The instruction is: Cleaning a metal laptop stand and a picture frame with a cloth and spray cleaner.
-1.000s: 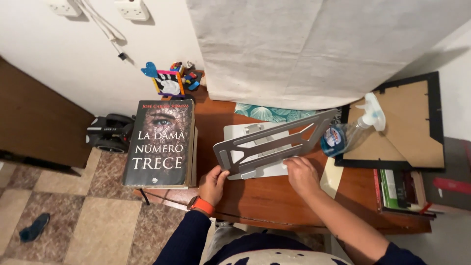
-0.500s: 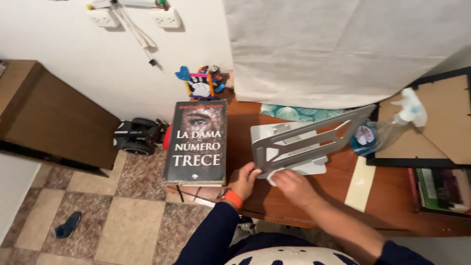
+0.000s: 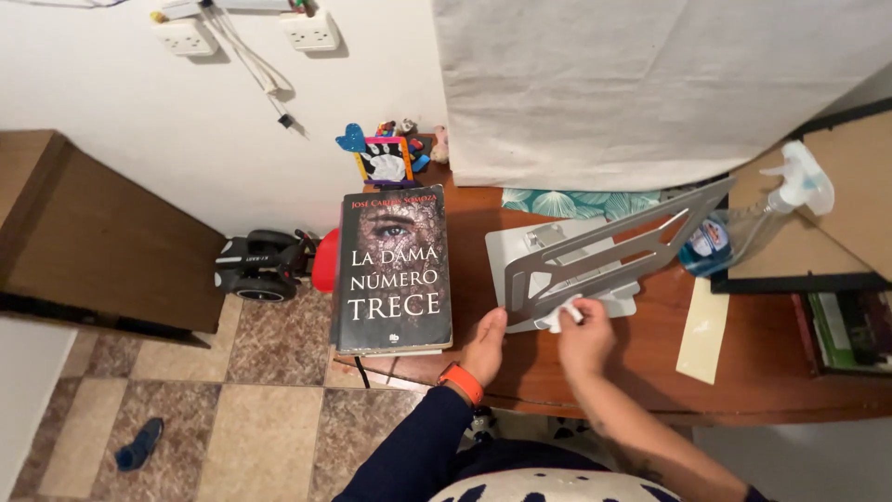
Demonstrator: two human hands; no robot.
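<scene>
Stand (image 3: 595,256), grey metal, raised at table (image 3: 743,372) centre, steadied at nine o'clock by left hand (image 3: 487,342); white wipe (image 3: 561,314) pinched in right hand (image 3: 587,336); wiping judged midway, upper arms left.

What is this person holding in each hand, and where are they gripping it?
The left hand steadies the grey metal stand at its near-left corner. The right hand pinches a small white cloth against the stand's lower edge.

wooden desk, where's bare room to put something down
On the brown wooden desk, bare wood runs along the front edge right of the right hand, past the cream paper strip. Crowded: dark hardcover book, grey metal folding stand, clear spray bottle.
</scene>
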